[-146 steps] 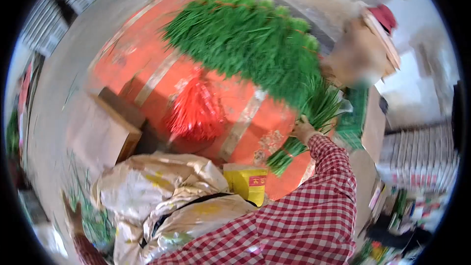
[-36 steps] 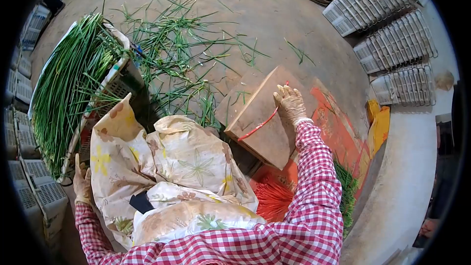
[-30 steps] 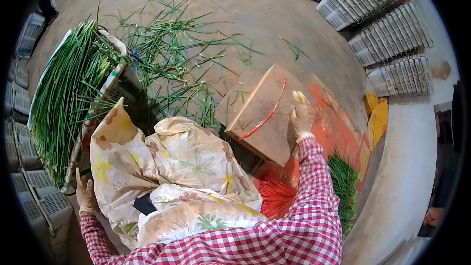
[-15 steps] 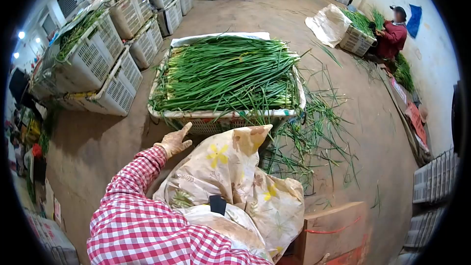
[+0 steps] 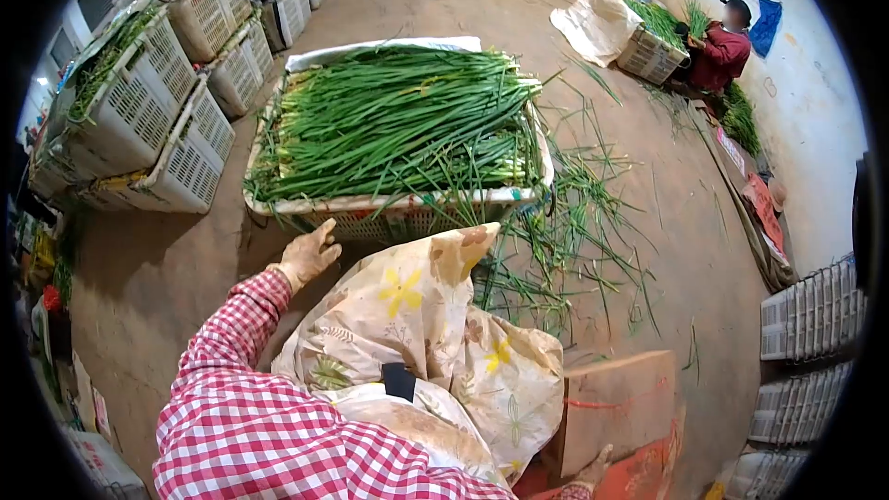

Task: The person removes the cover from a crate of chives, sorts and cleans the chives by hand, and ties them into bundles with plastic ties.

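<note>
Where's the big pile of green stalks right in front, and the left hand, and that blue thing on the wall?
Green stalks (image 5: 398, 125): head view, middle of the pile.
Left hand (image 5: 308, 258): head view, back of the hand.
Blue thing (image 5: 765, 26): head view, its middle.

At near right are one brown wooden box (image 5: 619, 403) and three stacks of white plastic crates (image 5: 813, 315).
</note>
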A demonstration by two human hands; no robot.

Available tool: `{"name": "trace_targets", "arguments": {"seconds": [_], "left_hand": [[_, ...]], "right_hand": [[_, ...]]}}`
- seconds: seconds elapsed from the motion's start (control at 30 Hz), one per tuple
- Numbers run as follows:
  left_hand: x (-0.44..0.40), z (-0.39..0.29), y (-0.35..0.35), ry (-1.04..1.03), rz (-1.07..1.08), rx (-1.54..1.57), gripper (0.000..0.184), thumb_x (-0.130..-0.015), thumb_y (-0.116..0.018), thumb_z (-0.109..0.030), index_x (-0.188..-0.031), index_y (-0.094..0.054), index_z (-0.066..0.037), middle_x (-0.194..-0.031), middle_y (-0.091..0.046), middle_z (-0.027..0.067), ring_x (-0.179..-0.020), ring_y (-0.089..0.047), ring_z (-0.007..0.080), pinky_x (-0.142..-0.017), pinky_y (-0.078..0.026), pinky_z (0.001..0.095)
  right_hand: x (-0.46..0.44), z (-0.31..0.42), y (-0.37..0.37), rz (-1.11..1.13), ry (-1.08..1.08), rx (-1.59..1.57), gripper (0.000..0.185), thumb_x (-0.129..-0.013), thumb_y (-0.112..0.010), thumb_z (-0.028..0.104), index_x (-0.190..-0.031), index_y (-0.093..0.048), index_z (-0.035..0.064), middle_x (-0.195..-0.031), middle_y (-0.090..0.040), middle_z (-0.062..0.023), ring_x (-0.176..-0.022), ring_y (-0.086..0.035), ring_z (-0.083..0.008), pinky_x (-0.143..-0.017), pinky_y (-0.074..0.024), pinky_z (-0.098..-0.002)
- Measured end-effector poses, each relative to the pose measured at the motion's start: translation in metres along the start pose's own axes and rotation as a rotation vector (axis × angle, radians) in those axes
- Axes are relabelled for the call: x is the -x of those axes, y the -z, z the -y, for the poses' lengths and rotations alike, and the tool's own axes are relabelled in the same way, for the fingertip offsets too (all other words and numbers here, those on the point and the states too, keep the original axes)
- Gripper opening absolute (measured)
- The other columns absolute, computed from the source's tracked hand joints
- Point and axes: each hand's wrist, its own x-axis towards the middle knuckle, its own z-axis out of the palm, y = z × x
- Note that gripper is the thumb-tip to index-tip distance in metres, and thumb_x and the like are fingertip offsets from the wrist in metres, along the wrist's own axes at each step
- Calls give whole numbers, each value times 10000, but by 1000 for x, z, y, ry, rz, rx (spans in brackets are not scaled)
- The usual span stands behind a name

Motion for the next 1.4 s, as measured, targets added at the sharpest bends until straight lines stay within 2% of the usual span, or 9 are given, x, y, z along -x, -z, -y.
{"name": "trace_targets", "arguments": {"seconds": [0.17,0.33,0.53,0.67,0.8,0.93,1.2,1.27,1.4], "left_hand": [[-26,-58,-7,-431,-209,89,287,-929,-551,-322,-1136,-618,-135,-960,-673,133,-875,-655,287,-723,-518,357],[-67,-111,-6,-848,-290,-77,236,-893,-566,-179,-1118,-620,-128,-1033,-669,81,-974,-636,227,-833,-511,305],[-141,-161,-103,-1315,-439,-593,544,-834,-473,-226,-1371,-386,-194,-1531,-233,61,-1428,-166,280,-1119,-66,603],[-155,-170,-102,-1238,-332,-841,330,-835,-472,-232,-1135,-585,-155,-1437,-396,60,-1423,-197,281,-1112,-136,609],[-120,-216,-50,-1066,-136,17,113,-782,-613,-163,-886,-609,-118,-802,-614,108,-757,-638,301,-687,-500,416],[-60,-285,35,-1211,-71,164,87,-865,-550,-172,-844,-504,-101,-543,-497,61,-452,-528,271,-397,-403,399],[-258,-279,44,-954,-503,-296,79,-797,-555,-126,-761,-554,-56,-599,-548,111,-520,-562,266,-467,-427,385],[-295,-271,49,-775,-201,-529,325,-893,-520,-320,-1003,-612,-29,-932,-632,210,-1006,-580,332,-874,-421,481],[-277,-261,19,-488,48,-476,1262,-631,-644,-752,-1478,-74,-10,-1487,-119,329,-1400,-88,456,-1118,-103,568]], "right_hand": [[-50,-31,15,-52,-145,-208,729,-865,-638,349,-1396,-318,-34,-1346,-451,-220,-1177,-508,-311,-956,-445,-436],[-17,94,3,-265,354,154,669,-935,-550,292,-1438,-240,-20,-1458,-320,-226,-1339,-346,-303,-1065,-345,-375],[27,234,-107,110,777,57,568,-944,-538,172,-1440,-300,33,-1456,-362,-149,-1354,-336,-259,-1106,-268,-371],[93,305,-176,330,792,-114,542,-937,-552,160,-1425,-346,49,-1450,-378,-120,-1345,-349,-233,-1102,-271,-367],[115,330,-214,510,797,-225,488,-948,-529,120,-1410,-383,55,-1409,-436,-87,-1306,-399,-186,-1091,-288,-324],[141,348,-256,710,696,-263,455,-949,-549,140,-1374,-422,35,-1343,-489,-102,-1228,-474,-198,-1040,-362,-317],[169,315,-327,909,702,-236,474,-924,-591,176,-1334,-452,-17,-1259,-558,-106,-1130,-536,-181,-969,-420,-303],[171,302,-335,1062,559,-190,471,-923,-587,169,-1331,-451,-23,-1257,-561,-106,-1126,-537,-169,-967,-415,-292],[169,293,-351,1016,525,-157,475,-919,-597,206,-1316,-471,-23,-1200,-595,-99,-1082,-549,-169,-946,-417,-289]]}}
